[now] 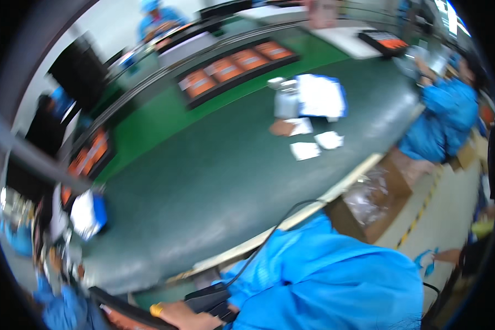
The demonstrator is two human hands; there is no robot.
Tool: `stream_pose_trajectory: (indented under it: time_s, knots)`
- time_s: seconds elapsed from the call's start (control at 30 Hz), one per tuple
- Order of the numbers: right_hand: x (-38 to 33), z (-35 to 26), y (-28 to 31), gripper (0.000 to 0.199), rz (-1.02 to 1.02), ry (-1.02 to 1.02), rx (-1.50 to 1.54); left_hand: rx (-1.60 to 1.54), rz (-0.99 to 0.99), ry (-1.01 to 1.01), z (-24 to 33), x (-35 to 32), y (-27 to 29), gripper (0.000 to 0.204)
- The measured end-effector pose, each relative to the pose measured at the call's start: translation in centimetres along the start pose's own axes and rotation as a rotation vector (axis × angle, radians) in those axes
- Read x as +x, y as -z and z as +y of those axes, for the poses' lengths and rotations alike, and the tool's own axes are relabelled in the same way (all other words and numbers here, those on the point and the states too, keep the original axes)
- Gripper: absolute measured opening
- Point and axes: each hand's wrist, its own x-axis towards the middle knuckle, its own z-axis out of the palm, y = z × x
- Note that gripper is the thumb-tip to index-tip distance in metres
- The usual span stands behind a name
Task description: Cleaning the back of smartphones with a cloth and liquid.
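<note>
The picture is blurred and tilted. My left hand (184, 317) shows at the lower edge, coming out of my blue sleeve (313, 275), with a yellow finger cot (157, 309) on one fingertip. It lies against a black tray edge (121, 308) and a black boxy thing (206, 297). Whether it grips either one, I cannot tell. A thin black cable (280, 223) runs up from there over my coat. My right hand is out of view.
A dark green table (203, 170) carries white packets (305, 149), a blue-and-white stack (320, 96) and black trays with orange parts (236, 63). An open cardboard box with plastic film (368, 201) stands by the table edge. People in blue coats sit at the right (448, 115), back (157, 19) and lower left (60, 308).
</note>
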Motion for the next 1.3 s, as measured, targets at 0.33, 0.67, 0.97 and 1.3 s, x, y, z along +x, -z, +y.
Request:
stream_pose_trajectory:
  time_s: [0.33, 0.67, 0.97, 1.3]
  knots:
    - [-4.1, -6.2, 14.5, 0.058, 0.386, -0.252, -0.313, 0.238, -0.583, -0.2, 12.7, 4.0, -18.0, 0.062]
    - [-12.8, -5.1, 24.5, 0.046, 0.67, -0.645, -0.744, 0.386, -0.538, -0.252, 14.1, 16.8, -19.9, 0.062]
    - [-12.7, -8.1, 26.9, 0.044, 0.575, -0.631, -1.295, 1.062, -0.205, -0.418, 12.8, 14.1, -20.4, 0.067]
    - [-9.1, -3.9, 27.4, 0.038, 0.346, -0.479, -1.546, 0.57, -0.566, -0.808, 12.4, 1.5, -29.4, 0.03]
